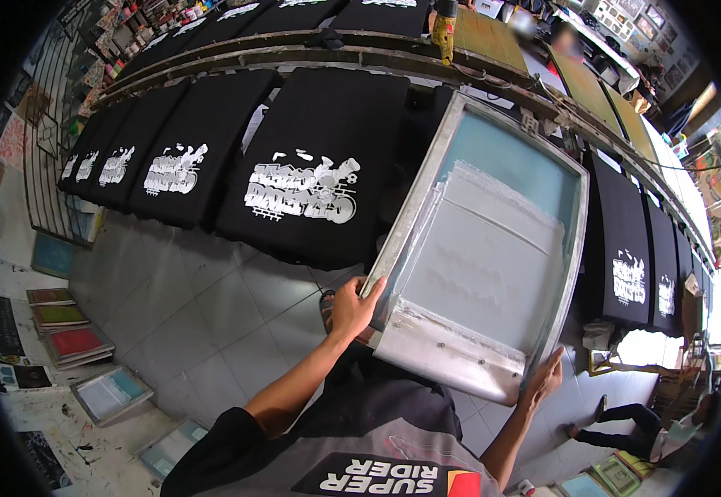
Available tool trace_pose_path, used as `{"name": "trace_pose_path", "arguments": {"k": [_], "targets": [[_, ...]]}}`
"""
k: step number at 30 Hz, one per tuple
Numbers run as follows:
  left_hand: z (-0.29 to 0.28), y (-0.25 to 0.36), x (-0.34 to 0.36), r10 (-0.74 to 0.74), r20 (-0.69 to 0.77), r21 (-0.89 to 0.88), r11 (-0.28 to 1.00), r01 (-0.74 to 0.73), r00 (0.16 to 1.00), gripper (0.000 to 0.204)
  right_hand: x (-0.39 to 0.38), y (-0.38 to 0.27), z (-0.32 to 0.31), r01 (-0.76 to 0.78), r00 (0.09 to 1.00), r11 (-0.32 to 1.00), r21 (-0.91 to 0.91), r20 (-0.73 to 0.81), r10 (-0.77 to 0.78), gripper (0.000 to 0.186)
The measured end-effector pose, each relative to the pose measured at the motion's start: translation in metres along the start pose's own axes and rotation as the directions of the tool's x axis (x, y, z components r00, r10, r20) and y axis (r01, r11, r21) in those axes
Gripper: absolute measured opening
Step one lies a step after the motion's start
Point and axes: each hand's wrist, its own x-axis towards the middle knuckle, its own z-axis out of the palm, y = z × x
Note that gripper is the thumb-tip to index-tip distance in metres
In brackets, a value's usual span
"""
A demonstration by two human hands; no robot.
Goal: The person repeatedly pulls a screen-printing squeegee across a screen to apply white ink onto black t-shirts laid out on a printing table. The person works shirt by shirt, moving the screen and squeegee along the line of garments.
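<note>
A metal-edged screen printing frame (578, 240) is held tilted in front of my body. Blue mesh shows at its far end, and a pale grey ink layer covers much of the middle. Across its near end lies a bolted metal plate (451, 356). My left hand (354, 308) is closed around the left rail near the lower corner. At the lower right corner my right hand (545, 378) grips the opposite rail, its thumb side partly hidden. Just left of the frame, a black T-shirt (319, 116) with a white print lies stretched on a board.
More printed black shirts (178, 132) line the long rack (294, 56) on both sides. A yellow tool (443, 37) hangs above it. Several other screens (110, 393) lean at the lower left over the tiled floor (187, 290). Another person (658, 431) is at the lower right.
</note>
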Motion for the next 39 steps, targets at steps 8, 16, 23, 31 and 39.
{"name": "trace_pose_path", "arguments": {"k": [8, 16, 23, 31, 39], "targets": [[0.023, -0.001, 0.0, -0.001, -0.141, 0.003, 1.0, 0.001, 0.99, 0.05, 0.056, -0.012, 0.037, 0.001, 0.991, 0.994, 0.108, 0.135, -0.016, 0.06], [0.04, 0.016, 0.047, -0.023, -0.168, -0.049, 0.999, 0.015, 0.986, 0.05, 0.104, -0.035, 0.076, 0.015, 0.983, 0.998, 0.062, 0.184, -0.026, 0.062], [0.059, 0.042, 0.072, -0.045, -0.161, 0.017, 0.999, 0.048, 0.986, 0.057, 0.146, -0.034, 0.096, -0.009, 0.991, 1.0, -0.026, 0.135, 0.013, 0.063], [0.069, 0.051, 0.073, -0.068, -0.162, -0.027, 0.998, 0.065, 0.984, 0.048, 0.169, -0.033, 0.105, -0.001, 0.985, 0.996, -0.093, 0.173, 0.017, 0.057], [0.077, 0.07, 0.067, -0.051, -0.12, 0.079, 0.995, 0.061, 0.991, 0.046, 0.176, -0.031, 0.102, 0.014, 0.979, 0.999, -0.048, 0.205, -0.004, 0.052]]}}
